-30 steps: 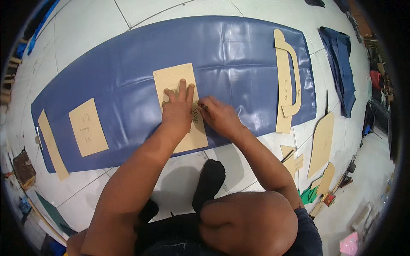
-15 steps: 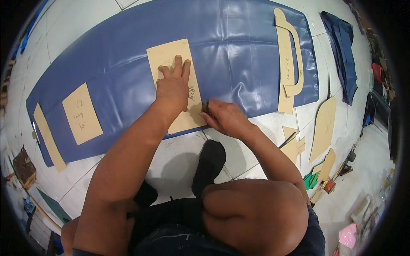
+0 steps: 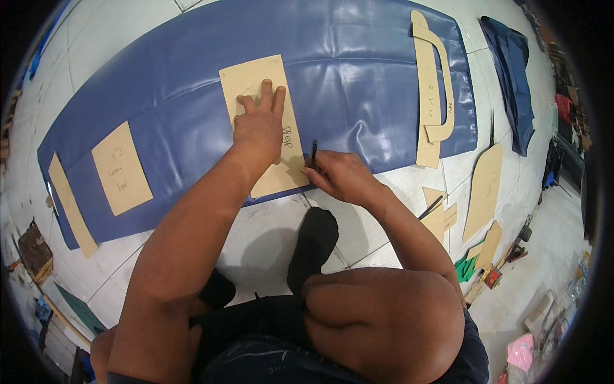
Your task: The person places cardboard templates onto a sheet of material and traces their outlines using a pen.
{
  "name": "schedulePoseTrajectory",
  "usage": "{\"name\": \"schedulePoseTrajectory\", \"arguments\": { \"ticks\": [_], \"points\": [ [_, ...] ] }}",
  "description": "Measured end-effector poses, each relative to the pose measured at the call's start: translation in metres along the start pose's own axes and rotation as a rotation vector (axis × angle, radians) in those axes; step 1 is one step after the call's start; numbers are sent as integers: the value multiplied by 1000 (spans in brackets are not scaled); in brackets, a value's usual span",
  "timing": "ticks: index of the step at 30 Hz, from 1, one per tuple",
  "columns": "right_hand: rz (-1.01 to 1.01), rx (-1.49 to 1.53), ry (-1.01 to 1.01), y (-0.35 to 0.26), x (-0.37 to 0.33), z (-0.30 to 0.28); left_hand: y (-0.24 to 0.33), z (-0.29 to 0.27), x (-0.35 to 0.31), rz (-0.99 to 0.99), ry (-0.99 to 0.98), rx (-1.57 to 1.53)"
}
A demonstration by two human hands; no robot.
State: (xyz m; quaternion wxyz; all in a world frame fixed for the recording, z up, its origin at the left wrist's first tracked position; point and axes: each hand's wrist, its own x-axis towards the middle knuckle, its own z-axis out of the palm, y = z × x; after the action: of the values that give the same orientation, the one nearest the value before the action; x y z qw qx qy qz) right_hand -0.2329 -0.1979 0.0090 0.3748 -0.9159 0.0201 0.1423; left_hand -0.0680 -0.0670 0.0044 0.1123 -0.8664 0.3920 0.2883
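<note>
A blue sheet of smooth, shiny material (image 3: 377, 83) lies spread on the floor in front of me. On its middle rests a rectangular tan card pattern (image 3: 292, 153) with handwriting. My left hand (image 3: 257, 125) presses flat on this pattern, fingers spread, with nothing held. At the pattern's lower right edge, my right hand (image 3: 342, 176) is closed around a slim black pen (image 3: 314, 151), which points up and away; its lower end is hidden by my fingers.
More tan patterns lie on the sheet: a narrow strip (image 3: 71, 205), a four-sided card (image 3: 123, 169) and a handle-shaped piece (image 3: 448, 96). To the right are a folded dark blue piece (image 3: 510, 83), a curved pattern (image 3: 484, 189) and a thin dark stick (image 3: 431, 207) on small cards.
The pen has tipped more upright in my right hand, so more of it shows above the fingers. My left hand keeps its place on the pattern.
</note>
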Motion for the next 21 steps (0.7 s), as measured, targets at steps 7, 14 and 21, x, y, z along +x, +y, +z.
{"name": "schedulePoseTrajectory", "arguments": {
  "ticks": [7, 14, 21],
  "points": [
    [-67, -58, 26, 6, 11, 1, 0, -1, -3, 1, 31, -3],
    [-98, -89, 218, 22, 80, -17, 0, -2, -4, 40, 19, 75],
    [-132, -104, 441, 39, 146, -34, 4, -4, -5, 41, 18, 95]
  ]
}}
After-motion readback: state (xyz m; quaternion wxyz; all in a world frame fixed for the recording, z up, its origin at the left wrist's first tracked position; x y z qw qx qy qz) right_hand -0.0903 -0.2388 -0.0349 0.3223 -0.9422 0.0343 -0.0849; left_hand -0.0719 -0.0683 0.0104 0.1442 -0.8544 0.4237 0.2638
